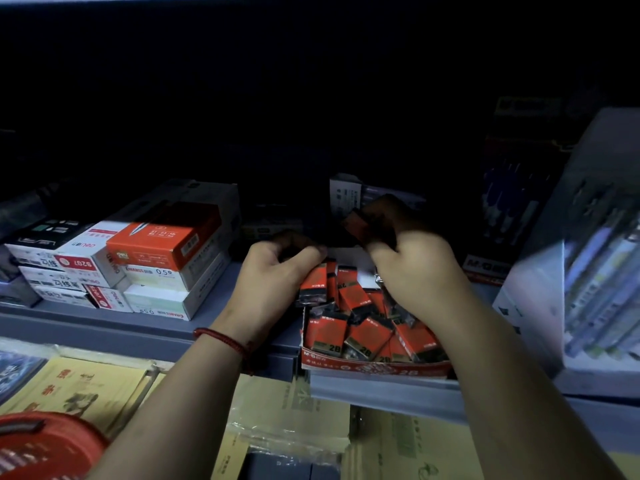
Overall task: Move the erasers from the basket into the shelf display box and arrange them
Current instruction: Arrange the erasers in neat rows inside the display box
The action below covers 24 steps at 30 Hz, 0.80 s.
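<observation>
Pinching one red eraser (356, 226) in the curled fingers of the right hand (412, 271), just above the back of the display box (374, 369) at the shelf (145, 329) edge. Curling the left hand (277, 275) at the box's back left corner, beside an upright eraser (312, 284); too dark to tell whether gripping anything. With more erasers (367, 336) jumbled in the box and the red basket (48, 445) low at the left.

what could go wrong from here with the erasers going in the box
1. The erasers in the display box lie jumbled and tilted, so the eraser pinched in the right hand may not sit flat.
2. The box sits at the shelf front edge; a push from the left hand might nudge it off.
3. The back of the box is dark, so placement there is hard to judge.
</observation>
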Motion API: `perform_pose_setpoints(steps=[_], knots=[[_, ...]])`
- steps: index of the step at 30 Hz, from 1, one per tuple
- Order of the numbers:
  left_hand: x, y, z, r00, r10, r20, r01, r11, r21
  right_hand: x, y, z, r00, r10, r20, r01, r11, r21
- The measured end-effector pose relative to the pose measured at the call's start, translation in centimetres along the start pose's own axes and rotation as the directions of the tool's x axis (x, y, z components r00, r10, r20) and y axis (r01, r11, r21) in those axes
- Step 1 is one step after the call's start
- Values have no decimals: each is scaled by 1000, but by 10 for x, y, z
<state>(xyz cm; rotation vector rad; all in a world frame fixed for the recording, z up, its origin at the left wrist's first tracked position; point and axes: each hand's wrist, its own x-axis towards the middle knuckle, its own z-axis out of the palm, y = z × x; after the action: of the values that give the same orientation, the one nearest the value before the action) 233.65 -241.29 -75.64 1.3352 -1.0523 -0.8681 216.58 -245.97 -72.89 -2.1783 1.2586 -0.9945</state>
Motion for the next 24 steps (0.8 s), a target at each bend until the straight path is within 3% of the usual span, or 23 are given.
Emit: perform_pose_setpoints(steps=[7, 12, 24], knots=[[1, -2, 0, 1000, 18, 0, -18, 1000, 4, -2, -1, 0, 987, 104, 121, -107, 994, 21], [1, -3, -2, 999, 32, -7, -32, 999, 14, -1, -2, -3, 992, 110, 63, -110, 994, 5], [-1, -2, -1, 997, 66, -35, -64, 996, 64, 0, 0, -1, 986, 141, 84, -140, 990, -23]])
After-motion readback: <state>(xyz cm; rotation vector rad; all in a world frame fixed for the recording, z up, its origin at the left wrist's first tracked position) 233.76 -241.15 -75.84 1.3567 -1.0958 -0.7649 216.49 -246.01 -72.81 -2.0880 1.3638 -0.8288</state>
